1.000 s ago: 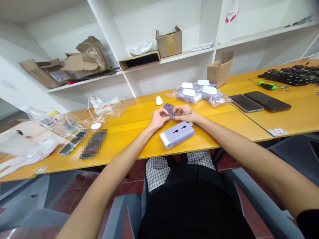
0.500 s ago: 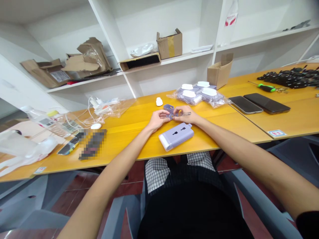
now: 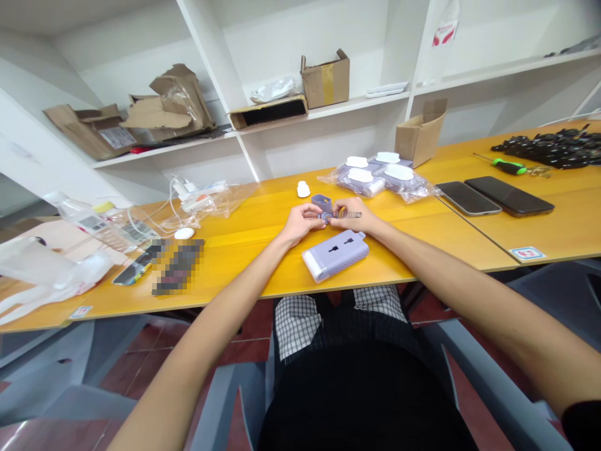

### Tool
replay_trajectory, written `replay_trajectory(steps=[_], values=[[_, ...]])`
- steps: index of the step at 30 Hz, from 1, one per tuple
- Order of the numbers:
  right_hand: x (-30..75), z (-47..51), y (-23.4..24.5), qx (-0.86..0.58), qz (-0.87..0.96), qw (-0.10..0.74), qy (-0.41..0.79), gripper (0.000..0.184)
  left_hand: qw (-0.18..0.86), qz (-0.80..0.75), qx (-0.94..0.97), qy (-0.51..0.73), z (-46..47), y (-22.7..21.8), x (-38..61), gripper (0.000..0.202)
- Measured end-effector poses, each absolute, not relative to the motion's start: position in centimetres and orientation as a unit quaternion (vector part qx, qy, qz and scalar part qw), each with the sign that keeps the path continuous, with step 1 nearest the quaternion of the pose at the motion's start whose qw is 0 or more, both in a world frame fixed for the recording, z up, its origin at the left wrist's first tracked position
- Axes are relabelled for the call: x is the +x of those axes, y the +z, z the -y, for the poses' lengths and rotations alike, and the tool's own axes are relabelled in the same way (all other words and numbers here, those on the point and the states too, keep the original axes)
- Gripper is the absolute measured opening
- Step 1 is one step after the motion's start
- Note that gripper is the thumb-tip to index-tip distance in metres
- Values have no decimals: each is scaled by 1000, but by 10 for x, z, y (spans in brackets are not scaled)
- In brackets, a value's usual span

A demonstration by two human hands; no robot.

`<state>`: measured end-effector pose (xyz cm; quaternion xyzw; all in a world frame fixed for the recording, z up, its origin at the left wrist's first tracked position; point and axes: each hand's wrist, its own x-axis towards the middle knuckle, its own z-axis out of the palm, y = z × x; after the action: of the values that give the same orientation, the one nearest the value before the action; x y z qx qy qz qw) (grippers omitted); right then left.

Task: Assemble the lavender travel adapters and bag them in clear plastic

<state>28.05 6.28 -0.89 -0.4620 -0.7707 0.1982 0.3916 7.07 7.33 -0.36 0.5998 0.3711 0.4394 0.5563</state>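
A thin metal coil spring (image 3: 353, 215) lies crosswise in front of my right hand (image 3: 355, 210), whose fingers are closed around it. My left hand (image 3: 300, 224) pinches a small purple piece (image 3: 325, 217) at the spring's left end; its exact shape is partly covered by my fingers. Just behind the fingertips stands a hollow purple part (image 3: 321, 201) with an open top. On the table nearer to me, below both hands, a purple case (image 3: 335, 255) with a white end and two black marks lies flat. A small white cap (image 3: 303, 188) sits beyond the hands.
Several purple cases in clear bags (image 3: 375, 177) lie behind my right hand, by a cardboard box (image 3: 421, 134). Two phones (image 3: 509, 195), a green screwdriver (image 3: 509, 166) and a black pile (image 3: 549, 149) are at right. Cables (image 3: 188, 194) and plastic bottles (image 3: 101, 222) lie left.
The whole view has shifted slightly, so things appear a little to the right. Both hands keep nearly the same hold on the spring and the small purple piece.
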Motion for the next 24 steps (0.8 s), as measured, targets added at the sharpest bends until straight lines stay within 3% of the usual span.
replay_trajectory(steps=[10, 24], values=[[282, -62, -5, -450, 790, 378, 176, 33, 553, -352, 613, 442, -74, -6, 69, 38], [279, -62, -3, -487, 779, 358, 171, 28, 548, -344, 628, 431, -72, -4, 68, 32]])
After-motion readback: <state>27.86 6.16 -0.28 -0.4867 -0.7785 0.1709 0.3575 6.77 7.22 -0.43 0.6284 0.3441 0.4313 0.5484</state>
